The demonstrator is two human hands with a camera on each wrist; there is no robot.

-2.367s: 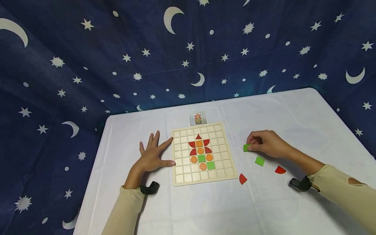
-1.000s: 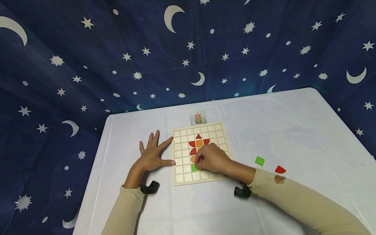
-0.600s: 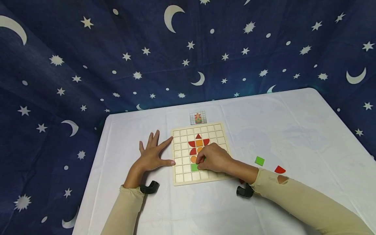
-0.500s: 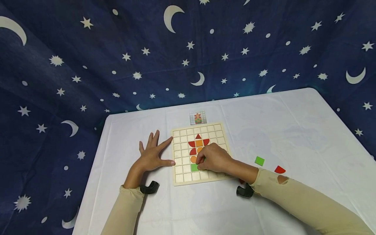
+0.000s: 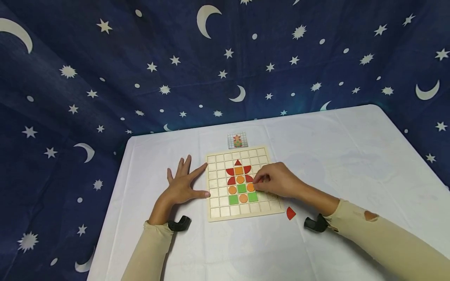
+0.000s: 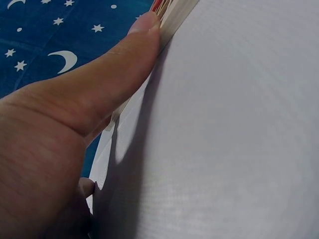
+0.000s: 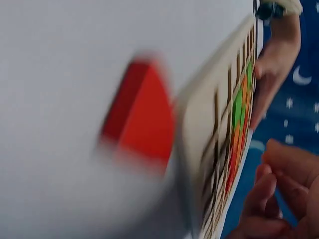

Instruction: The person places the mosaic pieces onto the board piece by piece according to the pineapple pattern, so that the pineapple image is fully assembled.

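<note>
My left hand [image 5: 183, 188] lies with fingers spread at the left side of the wooden grid board [image 5: 218, 210]. Its thumb and index fingertip touch the board's edge; the left wrist view shows the thumb [image 6: 112, 69] against the side. My right hand [image 5: 279, 179] hovers over the board's right side, fingers loosely bent, no piece visible in them. In the right wrist view its fingertips [image 7: 271, 162] are near each other. On the board sit a red triangle [image 5: 237, 162], red quarter circles [image 5: 230, 171], an orange square [image 5: 238, 170], orange discs [image 5: 243, 198] and green squares [image 5: 233, 200].
A small pattern card [image 5: 237, 140] lies beyond the board. A loose red quarter circle [image 5: 291, 213] rests on the white cloth [image 5: 218, 249] by the board's lower right corner. The right forearm and sleeve [image 5: 379, 230] cover part of the table. A starry curtain [image 5: 197, 58] hangs behind.
My right hand pinched a green square right of the board, carried it to the lower left of the pattern, let go and has moved back rightward. My left hand has stayed put.
</note>
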